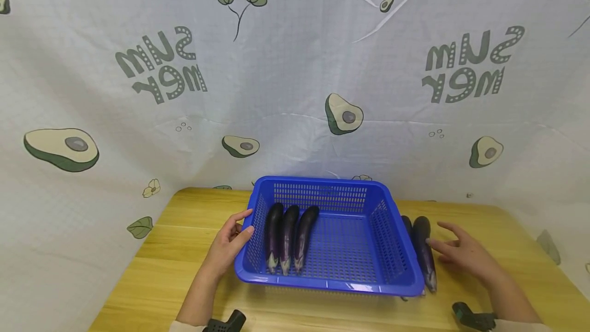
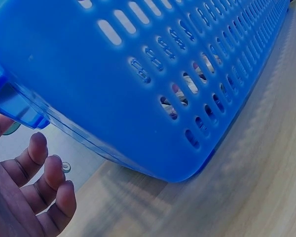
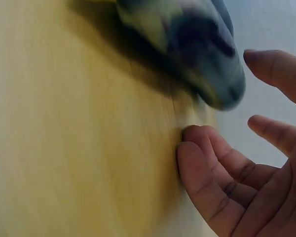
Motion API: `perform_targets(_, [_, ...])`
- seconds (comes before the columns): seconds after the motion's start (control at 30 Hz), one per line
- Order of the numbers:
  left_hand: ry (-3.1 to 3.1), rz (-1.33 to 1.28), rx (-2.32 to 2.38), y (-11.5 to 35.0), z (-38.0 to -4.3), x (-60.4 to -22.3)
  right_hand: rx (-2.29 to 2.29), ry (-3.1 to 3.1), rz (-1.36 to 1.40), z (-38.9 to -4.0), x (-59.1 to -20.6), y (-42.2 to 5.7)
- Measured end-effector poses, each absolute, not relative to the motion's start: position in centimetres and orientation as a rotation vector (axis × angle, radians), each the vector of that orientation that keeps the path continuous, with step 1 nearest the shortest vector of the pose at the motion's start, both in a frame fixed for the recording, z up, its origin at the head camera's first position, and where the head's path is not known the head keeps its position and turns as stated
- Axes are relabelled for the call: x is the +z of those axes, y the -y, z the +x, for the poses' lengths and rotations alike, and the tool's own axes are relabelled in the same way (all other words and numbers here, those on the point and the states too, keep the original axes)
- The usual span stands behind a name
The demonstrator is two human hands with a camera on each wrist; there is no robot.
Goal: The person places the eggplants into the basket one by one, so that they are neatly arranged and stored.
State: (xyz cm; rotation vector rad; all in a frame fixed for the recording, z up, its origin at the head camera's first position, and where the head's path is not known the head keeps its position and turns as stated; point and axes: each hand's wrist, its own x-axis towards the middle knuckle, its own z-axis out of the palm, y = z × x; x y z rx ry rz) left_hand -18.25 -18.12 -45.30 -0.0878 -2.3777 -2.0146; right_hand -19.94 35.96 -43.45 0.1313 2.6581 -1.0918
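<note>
A blue plastic basket (image 1: 329,286) stands on the wooden table with three dark purple eggplants (image 1: 288,237) side by side in its left part. Outside its right wall lie more eggplants, the nearest one (image 1: 424,250) lengthwise beside the basket. My left hand (image 1: 226,247) is at the basket's left rim, thumb and index fingertips touching its edge. Below the basket's rim (image 2: 24,106) the other fingers hang loosely bent, apart from the wall. Just right of the outer eggplant is my right hand (image 1: 465,255), fingers spread and nothing gripped. In the right wrist view the eggplant (image 3: 187,49) is blurred.
The wooden table (image 1: 184,250) extends to both sides of the basket. Behind it hangs a white curtain (image 1: 286,96) printed with avocados and lettering. Black wrist mounts (image 1: 226,322) show at both forearms.
</note>
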Motion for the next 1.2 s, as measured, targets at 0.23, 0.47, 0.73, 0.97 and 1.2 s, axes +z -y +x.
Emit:
perform_targets(0.23, [2.371,-0.094,-2.017,18.1,-18.2,-45.2,-1.087,-2.651,0.137,-20.3,-43.2,-34.2])
perform_targets(0.47, [2.355,-0.107,-2.027,18.1,-18.2,-45.2,-1.071,-2.668,0.152,-20.7,-43.2,-33.5])
perform_targets(0.73, [2.371,-0.084,-2.009,18.1,-18.2,-45.3,-1.087,-2.675,0.120,-20.9,-43.4,-33.7])
perform_targets(0.97, [2.368,-0.104,-2.009,18.1,-18.1,-45.1,-1.078,-2.687,0.124,-20.6,-43.4,-33.9])
perform_targets(1.2, [2.364,-0.103,-2.018,18.0,-18.1,-45.0,-1.177,-2.698,0.111,-20.2,-43.1,-34.7])
